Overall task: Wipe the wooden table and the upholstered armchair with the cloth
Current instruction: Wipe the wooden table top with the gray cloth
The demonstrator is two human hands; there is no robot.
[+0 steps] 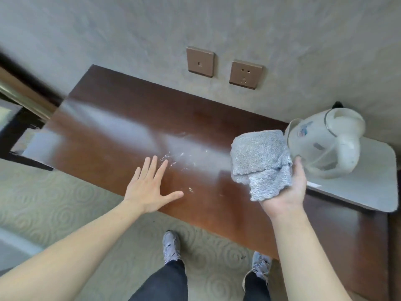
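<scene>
Right hand [284,192] gripped bunched cloth [260,164] above table [121,118]; white spill [173,158] lay leftward, touching fingertips of the flat, empty left hand [149,190].

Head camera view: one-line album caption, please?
Right hand holds crumpled grey cloth above crumb-speckled dark wooden table; left hand spread open.

Table [134,118] right end cut off; kettle [325,144] label blurred

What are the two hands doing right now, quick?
Left hand: open, fingers spread, flat over the wooden table, holding nothing.
Right hand: closed around the grey cloth, raised near the kettle.
</scene>
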